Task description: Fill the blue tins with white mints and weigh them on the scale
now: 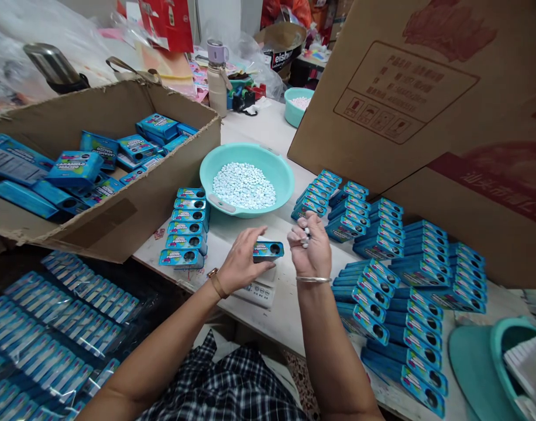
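My left hand [241,260] curls round a small blue candy box [268,250], thumb and fingers on its sides, with the round dark hole in its top facing up. Under that box is a white scale [260,292], its keypad showing in front. Just to the right, my right hand [311,245] is closed with the palm turned up, and several small white candies [306,234] show between its fingers. Beyond both hands stands a turquoise basin [247,153] holding a heap of pale candies [244,184].
Left of the basin is a row of blue boxes [184,228]; several more rows [377,286] stand on the right. An open carton [119,234] holds loose boxes. A large carton [426,117] walls the right side. A bottle [217,82] and second basin [293,111] stand behind.
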Demonstrator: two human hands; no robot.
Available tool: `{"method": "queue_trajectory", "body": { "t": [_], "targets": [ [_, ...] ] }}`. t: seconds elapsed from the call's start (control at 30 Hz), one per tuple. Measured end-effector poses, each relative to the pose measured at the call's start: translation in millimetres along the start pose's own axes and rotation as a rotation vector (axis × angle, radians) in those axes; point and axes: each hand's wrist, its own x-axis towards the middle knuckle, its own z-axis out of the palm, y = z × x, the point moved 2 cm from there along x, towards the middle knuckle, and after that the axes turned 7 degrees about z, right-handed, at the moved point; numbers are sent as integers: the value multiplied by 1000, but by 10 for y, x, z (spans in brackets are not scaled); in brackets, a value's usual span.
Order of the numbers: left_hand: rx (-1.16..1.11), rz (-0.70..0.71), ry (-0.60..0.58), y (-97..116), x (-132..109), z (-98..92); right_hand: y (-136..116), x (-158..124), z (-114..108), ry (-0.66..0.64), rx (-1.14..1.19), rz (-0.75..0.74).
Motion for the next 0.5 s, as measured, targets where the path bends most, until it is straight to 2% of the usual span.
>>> {"method": "queue_trajectory", "body": {
  "t": [0.13,0.23,0.37,0.5],
  "targets": [
    [-33,-28,125,98,-52,-314,-280,-41,-163,0,113,-13],
    [-53,-78,223,165,-75,-502,-369,-72,-279,6,131,-29],
    [-79,-100,298,196,-84,-571,-345,-86,-342,-4,118,-14],
    [-90,-114,292,179,-93,-538,-316,-87,-336,-12,110,-11]
  ]
}}
